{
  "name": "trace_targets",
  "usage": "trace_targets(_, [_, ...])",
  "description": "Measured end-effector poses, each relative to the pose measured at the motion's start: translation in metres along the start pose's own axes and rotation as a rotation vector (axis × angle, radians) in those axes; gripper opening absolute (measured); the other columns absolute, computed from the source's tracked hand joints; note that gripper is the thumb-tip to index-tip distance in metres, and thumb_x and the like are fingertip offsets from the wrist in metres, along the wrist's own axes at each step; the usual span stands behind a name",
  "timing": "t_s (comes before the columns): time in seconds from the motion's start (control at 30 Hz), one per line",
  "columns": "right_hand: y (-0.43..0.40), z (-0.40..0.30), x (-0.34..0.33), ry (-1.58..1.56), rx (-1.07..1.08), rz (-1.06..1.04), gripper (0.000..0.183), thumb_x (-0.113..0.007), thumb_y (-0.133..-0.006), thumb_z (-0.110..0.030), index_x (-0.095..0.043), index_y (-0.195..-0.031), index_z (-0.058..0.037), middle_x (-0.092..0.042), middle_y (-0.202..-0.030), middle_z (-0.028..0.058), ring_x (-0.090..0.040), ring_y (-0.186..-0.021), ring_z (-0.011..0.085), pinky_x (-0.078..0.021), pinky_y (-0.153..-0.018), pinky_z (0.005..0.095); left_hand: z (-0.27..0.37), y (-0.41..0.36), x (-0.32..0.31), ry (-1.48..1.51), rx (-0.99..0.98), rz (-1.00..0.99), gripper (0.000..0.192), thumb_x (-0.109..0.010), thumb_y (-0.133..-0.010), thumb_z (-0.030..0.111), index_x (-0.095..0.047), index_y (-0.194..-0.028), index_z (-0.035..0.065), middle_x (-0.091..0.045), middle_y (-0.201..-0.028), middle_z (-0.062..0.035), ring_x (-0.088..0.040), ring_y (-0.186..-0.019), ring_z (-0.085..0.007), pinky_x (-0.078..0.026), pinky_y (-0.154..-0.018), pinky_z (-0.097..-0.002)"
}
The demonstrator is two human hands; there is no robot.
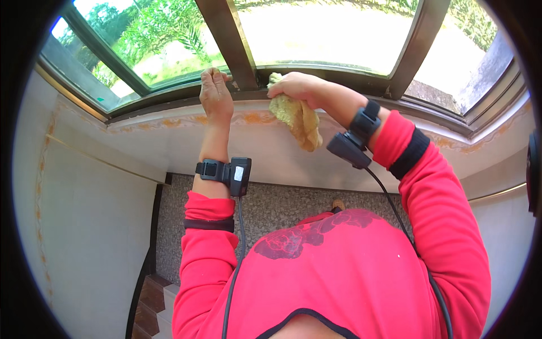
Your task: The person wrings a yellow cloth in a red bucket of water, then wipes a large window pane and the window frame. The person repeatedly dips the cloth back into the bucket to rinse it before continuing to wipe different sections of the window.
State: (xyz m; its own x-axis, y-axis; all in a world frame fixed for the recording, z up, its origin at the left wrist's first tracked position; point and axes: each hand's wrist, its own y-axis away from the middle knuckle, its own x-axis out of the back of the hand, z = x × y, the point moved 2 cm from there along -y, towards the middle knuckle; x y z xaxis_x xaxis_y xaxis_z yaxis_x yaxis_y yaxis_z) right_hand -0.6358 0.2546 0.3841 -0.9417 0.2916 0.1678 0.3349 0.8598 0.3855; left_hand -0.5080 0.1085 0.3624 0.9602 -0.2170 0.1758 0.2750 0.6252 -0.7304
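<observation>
My right hand (298, 87) grips a yellowish cloth (296, 118) against the lower rail of the brown metal window frame (324, 76). Most of the cloth hangs below the hand in front of the tiled sill. Left of the upright mullion (233, 46), my left hand (217, 93) is raised at the bottom of the left glass pane (163, 46). Its fingers are bent near the lower frame. Whether they grip the frame or only rest there is hidden by the hand.
White tiled wall (97, 203) with an orange patterned border stands at the left. Speckled flooring (275, 203) lies below the sill. A black cable (239, 254) runs from the left wrist device (240, 176), and another cable (387, 195) from the right wrist device (349, 148).
</observation>
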Motion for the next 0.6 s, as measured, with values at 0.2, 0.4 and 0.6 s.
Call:
trace_targets(0.2, [-0.018,0.019,-0.024,-0.101,0.320,0.119,0.034,-0.063,-0.072,-0.016,-0.050,-0.098,0.0010,-0.055,-0.081,0.0106,-0.054,-0.074,0.0174,-0.0462,-0.065,0.0337,-0.002,0.000,-0.015,-0.050,-0.048,-0.014,0.014,-0.043,-0.094,0.016,-0.049,-0.099,0.0044,-0.056,-0.081,-0.0087,-0.059,-0.072,-0.0190,-0.046,-0.066,-0.0325])
trace_targets(0.4, [0.025,-0.001,0.005,0.487,0.221,0.068,0.044,-0.062,-0.070,-0.030,-0.055,-0.102,0.0001,-0.062,-0.083,0.0189,-0.060,-0.076,0.0287,-0.0472,-0.069,0.0379,0.008,0.008,0.001,-0.155,-0.111,-0.023,0.021,-0.047,-0.092,0.017,-0.048,-0.108,0.0028,-0.058,-0.092,-0.0108,-0.059,-0.080,-0.0205,-0.047,-0.074,-0.0313])
trace_targets(0.6, [0.124,0.037,0.107,1.293,0.495,0.567,0.028,-0.055,-0.077,-0.023,-0.059,-0.103,-0.0129,-0.064,-0.080,0.0129,-0.062,-0.068,0.0294,-0.0498,-0.063,0.0365,0.032,0.045,-0.001,-0.176,-0.177,-0.117,0.025,-0.054,-0.088,0.011,-0.048,-0.111,0.0032,-0.058,-0.098,-0.0107,-0.058,-0.091,-0.0210,-0.046,-0.080,-0.0309])
